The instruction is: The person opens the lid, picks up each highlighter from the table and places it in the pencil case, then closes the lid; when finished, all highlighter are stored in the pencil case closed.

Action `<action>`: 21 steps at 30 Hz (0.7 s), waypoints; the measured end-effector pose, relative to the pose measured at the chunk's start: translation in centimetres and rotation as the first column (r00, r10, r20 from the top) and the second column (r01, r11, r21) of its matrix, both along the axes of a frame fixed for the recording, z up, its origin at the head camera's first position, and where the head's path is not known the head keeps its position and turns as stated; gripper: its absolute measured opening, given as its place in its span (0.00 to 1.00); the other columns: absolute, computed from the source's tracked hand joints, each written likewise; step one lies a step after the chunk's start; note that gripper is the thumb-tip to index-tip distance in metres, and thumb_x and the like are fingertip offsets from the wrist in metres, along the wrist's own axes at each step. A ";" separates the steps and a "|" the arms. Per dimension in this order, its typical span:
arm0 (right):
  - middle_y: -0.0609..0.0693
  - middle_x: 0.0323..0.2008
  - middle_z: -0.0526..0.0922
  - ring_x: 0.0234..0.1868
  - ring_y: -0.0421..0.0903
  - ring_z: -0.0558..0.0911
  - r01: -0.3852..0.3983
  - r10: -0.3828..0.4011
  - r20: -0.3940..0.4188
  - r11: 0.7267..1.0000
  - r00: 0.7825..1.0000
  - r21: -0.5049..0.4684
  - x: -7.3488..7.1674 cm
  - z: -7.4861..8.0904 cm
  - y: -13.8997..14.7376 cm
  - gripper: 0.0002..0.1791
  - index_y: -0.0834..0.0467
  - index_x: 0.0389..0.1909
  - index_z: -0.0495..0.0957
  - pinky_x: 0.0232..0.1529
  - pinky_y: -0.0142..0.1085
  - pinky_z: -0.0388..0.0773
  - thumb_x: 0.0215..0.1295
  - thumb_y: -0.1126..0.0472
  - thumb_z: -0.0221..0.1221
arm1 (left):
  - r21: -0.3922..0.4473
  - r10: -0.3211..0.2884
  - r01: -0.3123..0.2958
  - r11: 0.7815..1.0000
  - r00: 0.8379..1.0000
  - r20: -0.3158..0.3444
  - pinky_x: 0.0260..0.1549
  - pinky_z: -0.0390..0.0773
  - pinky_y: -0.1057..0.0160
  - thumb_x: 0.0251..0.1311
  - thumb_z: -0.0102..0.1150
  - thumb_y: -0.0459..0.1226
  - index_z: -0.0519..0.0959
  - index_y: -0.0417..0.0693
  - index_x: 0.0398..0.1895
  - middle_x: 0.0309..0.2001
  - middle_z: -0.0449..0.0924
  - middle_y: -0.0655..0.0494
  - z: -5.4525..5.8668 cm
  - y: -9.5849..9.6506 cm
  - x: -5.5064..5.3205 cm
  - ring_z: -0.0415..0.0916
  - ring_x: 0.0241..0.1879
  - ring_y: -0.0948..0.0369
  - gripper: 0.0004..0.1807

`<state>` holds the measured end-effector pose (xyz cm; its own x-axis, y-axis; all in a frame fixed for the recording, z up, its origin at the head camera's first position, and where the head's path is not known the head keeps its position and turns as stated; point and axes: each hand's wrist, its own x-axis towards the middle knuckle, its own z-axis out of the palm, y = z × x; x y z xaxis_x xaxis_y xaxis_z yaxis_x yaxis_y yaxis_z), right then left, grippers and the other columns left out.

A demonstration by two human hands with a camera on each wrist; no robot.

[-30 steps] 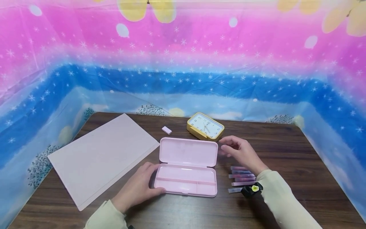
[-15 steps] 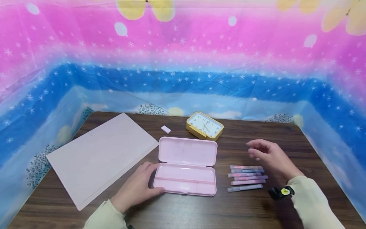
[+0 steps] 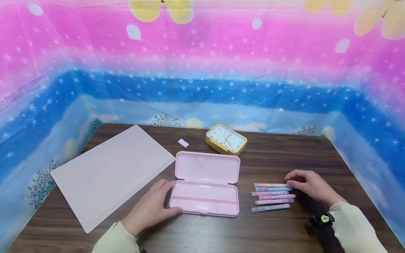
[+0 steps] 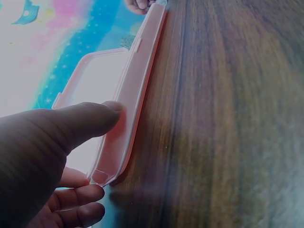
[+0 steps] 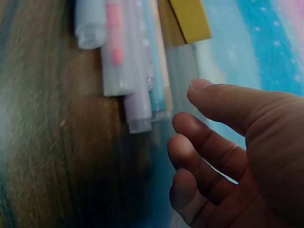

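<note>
A pink pencil case [image 3: 207, 212] lies with its lid raised and its compartments facing up. My left hand [image 3: 148, 209] holds its left end, thumb on the front wall and fingers round the side. In the left wrist view the thumb presses the pink wall [image 4: 128, 102] of the case. To the right of the case several pastel markers [image 3: 275, 201] lie roughly side by side. My right hand [image 3: 313, 186] hovers at their right ends, fingertips by the farthest marker [image 3: 273, 185]. In the right wrist view its thumb and loosely bent fingers [image 5: 187, 152] are apart, with nothing between them.
A yellow alarm clock [image 3: 226, 139] rests behind the case, with a small pink eraser [image 3: 183, 143] left of it. On the left lies a large pale pink folder [image 3: 114, 175]. A patterned cloth [image 3: 202, 91] hangs round the wooden table [image 3: 196, 235].
My right hand has moved away from the pencil case lid to the right, then down to the right ends of the markers. The left hand keeps its place on the case.
</note>
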<state>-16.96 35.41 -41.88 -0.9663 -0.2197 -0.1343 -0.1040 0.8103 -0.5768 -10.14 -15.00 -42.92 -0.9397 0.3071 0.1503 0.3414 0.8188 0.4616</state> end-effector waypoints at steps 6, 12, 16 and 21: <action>0.45 0.42 0.84 0.38 0.37 0.78 -0.051 0.054 -0.038 0.996 0.998 0.072 -0.2 -0.4 0.0 0.06 0.45 0.39 0.84 0.38 0.33 0.77 0.66 0.50 0.62 | -0.002 0.004 -0.004 1.000 1.000 -0.006 0.52 0.77 0.53 0.44 0.75 0.55 0.74 0.44 0.62 0.49 0.76 0.55 -0.3 0.0 0.0 0.72 0.49 0.58 0.42; 0.46 0.42 0.84 0.38 0.38 0.79 -0.055 0.058 -0.026 0.995 0.998 0.087 -0.4 -0.7 0.0 0.06 0.46 0.40 0.84 0.38 0.34 0.78 0.66 0.51 0.62 | -0.008 0.005 -0.005 1.000 1.000 -0.008 0.52 0.77 0.53 0.44 0.75 0.54 0.74 0.44 0.62 0.49 0.75 0.55 -0.4 0.0 0.0 0.72 0.49 0.58 0.42; 0.45 0.42 0.85 0.38 0.38 0.80 -0.051 0.054 -0.022 0.994 0.998 0.093 -0.8 -0.8 0.0 0.06 0.46 0.41 0.84 0.39 0.35 0.78 0.67 0.52 0.62 | -0.008 -0.003 0.002 1.000 1.000 -0.026 0.51 0.77 0.53 0.44 0.75 0.55 0.74 0.45 0.62 0.48 0.75 0.55 -0.3 0.0 0.0 0.73 0.48 0.58 0.42; 0.47 0.42 0.85 0.39 0.39 0.80 -0.057 0.061 -0.034 0.993 0.998 0.104 -1.1 -0.9 -0.3 0.07 0.48 0.41 0.84 0.39 0.38 0.78 0.68 0.53 0.61 | 0.000 -0.004 0.004 1.000 1.000 -0.027 0.52 0.77 0.53 0.44 0.75 0.55 0.74 0.45 0.62 0.48 0.75 0.55 -0.3 0.0 0.0 0.73 0.48 0.58 0.42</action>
